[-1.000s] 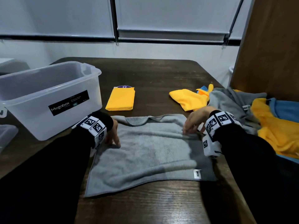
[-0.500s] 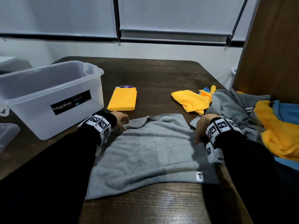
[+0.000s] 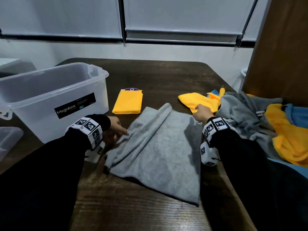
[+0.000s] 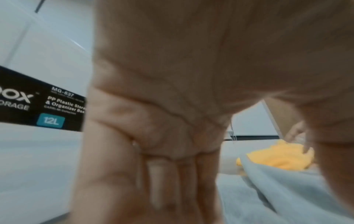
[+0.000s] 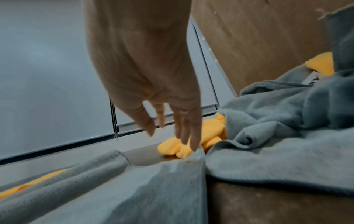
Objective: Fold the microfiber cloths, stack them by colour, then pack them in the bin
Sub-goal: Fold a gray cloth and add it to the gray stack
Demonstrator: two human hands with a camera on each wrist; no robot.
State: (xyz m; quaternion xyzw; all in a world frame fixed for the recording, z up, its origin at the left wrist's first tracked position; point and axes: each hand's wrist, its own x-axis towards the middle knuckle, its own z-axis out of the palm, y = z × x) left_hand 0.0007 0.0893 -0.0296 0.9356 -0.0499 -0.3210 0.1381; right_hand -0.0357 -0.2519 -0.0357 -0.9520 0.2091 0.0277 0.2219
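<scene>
A grey cloth [image 3: 160,152] lies askew on the dark table [image 3: 166,75], its left part bunched into a long ridge. My left hand [image 3: 116,129] is at that ridge's left edge with straight fingers; the index tip touches the fabric. In the left wrist view the left hand [image 4: 162,166] is flat, with the grey cloth [image 4: 287,197] beside it. My right hand [image 3: 200,111] is at the cloth's far right corner. In the right wrist view the right hand [image 5: 172,128] hangs with straight fingers, tips touching the grey cloth [image 5: 153,189] at its raised corner.
A clear plastic bin [image 3: 50,90] stands at the left with nothing visible inside. A folded yellow cloth [image 3: 127,103] lies beside it. A loose yellow cloth [image 3: 191,99] lies behind my right hand. Grey, yellow and blue cloths are heaped in a pile [image 3: 250,114] at the right, against a wooden panel [image 3: 283,47].
The grey cloth, flat and square before, is now turned and its left part is rucked up toward the middle. My right hand moved to the far right corner; my left hand shifted along the left edge.
</scene>
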